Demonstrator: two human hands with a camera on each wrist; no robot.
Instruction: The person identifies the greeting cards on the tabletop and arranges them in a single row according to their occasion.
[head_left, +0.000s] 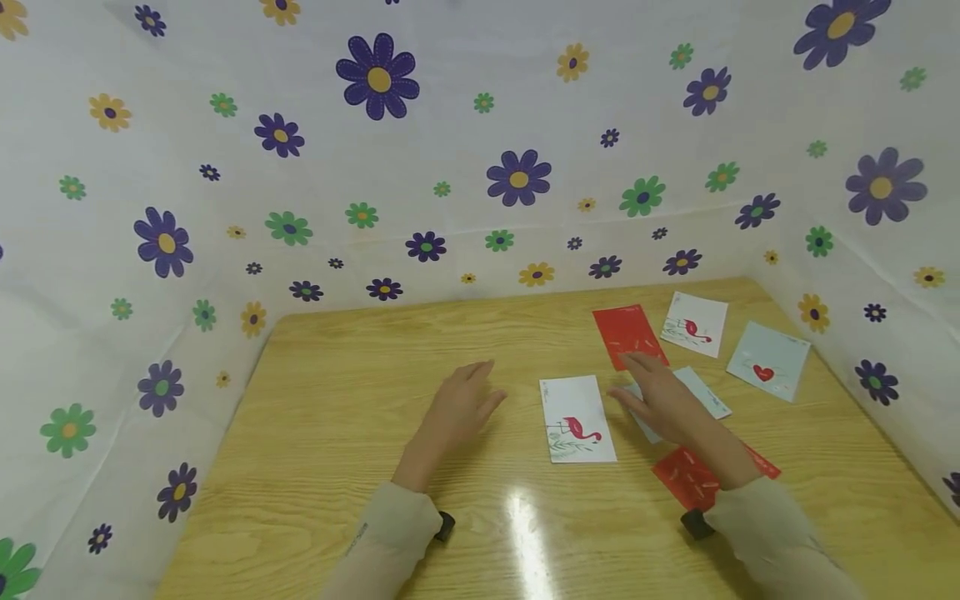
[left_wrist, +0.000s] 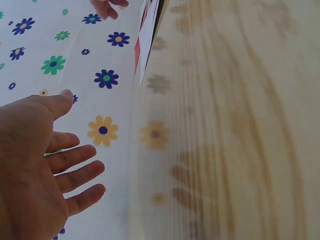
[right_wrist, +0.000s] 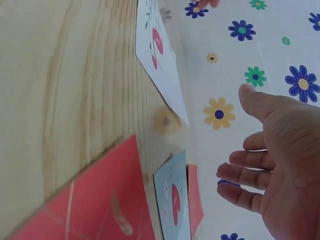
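My left hand (head_left: 461, 407) hovers over the wooden table left of centre, fingers extended and holding nothing; its spread fingers show in the left wrist view. To its right a white flamingo card (head_left: 576, 421) lies flat on the wood. My right hand (head_left: 663, 400) is on that card's other side, fingers loosely extended, nothing in its grasp. Below it in the head view lies a light blue card (head_left: 701, 392), partly hidden by the hand. A red card (head_left: 686, 479) sits under the right wrist, partly covered by the forearm.
Beyond the right hand lie another red card (head_left: 628, 333), a second flamingo card (head_left: 693, 325) and a light blue heart card (head_left: 770, 362). Flower-printed white cloth (head_left: 450, 150) walls the wooden table (head_left: 337, 400) at the back and sides. Light glares off the front.
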